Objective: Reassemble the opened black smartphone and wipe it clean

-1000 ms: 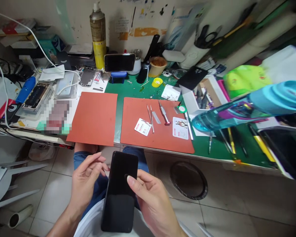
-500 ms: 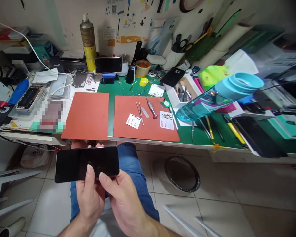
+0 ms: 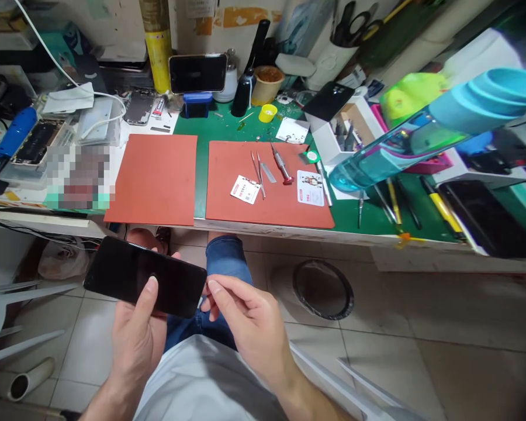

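A black smartphone [image 3: 127, 271] lies tilted above my lap, its dark screen facing up. My left hand [image 3: 135, 333] holds it from below, the thumb pressed on the screen. At the phone's right end, my right hand [image 3: 254, 321] has its thumb and index finger pinched together, close to the edge; what is between them, if anything, is too small to make out. Two orange-red mats, a left one [image 3: 158, 181] and a right one [image 3: 232, 204], lie on the bench. Tweezers [image 3: 258, 174], a screwdriver [image 3: 281, 164] and two cards rest on the right mat.
A blue water bottle [image 3: 377, 155] leans over a white box [image 3: 328, 137] at the right. Another phone [image 3: 197, 73] stands on a blue holder beside a yellow spray can [image 3: 158, 55]. The bench's front edge runs above my knees; a round bin [image 3: 323, 289] stands on the floor.
My right hand has moved off the phone's lower side to its right end, fingers pinched. The phone now tilts down to the right. The view has shifted closer to the bench.
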`<state>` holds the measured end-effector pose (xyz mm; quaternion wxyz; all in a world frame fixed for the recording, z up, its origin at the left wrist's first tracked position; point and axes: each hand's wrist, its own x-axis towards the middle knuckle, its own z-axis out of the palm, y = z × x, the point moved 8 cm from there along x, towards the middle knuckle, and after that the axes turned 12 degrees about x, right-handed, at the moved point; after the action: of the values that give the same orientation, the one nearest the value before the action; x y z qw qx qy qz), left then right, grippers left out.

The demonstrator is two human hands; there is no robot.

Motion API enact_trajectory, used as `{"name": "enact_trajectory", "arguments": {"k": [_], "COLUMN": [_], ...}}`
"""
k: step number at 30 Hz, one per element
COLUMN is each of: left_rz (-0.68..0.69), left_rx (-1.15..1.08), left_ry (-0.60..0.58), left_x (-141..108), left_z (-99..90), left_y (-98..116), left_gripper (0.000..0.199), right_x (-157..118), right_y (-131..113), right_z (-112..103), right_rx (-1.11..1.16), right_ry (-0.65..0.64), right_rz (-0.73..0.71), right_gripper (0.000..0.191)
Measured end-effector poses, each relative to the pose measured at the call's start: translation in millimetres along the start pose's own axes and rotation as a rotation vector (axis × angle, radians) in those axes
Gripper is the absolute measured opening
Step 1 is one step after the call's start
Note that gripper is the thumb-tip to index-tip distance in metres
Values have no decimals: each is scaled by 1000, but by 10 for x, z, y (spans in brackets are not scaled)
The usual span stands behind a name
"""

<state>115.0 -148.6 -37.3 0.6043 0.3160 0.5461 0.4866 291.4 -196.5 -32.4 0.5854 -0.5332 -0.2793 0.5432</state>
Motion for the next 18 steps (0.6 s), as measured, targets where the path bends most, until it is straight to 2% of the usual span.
{"name": "enact_trajectory", "arguments": {"k": [8, 18], "left_rz": [52, 35], "left_rx": [59, 114], "left_ry": [-53, -108], "left_x": [-35, -77], "left_z": [-2, -43], "left_y": [-29, -164], "left_gripper": [62, 63], "right_x": [30, 109], "right_y": [-24, -168], "right_z": [-54, -61], "right_rx": [-97, -468], "right_ry": [-6, -116], "right_rz": [9, -112], "right_gripper": [32, 29]}}
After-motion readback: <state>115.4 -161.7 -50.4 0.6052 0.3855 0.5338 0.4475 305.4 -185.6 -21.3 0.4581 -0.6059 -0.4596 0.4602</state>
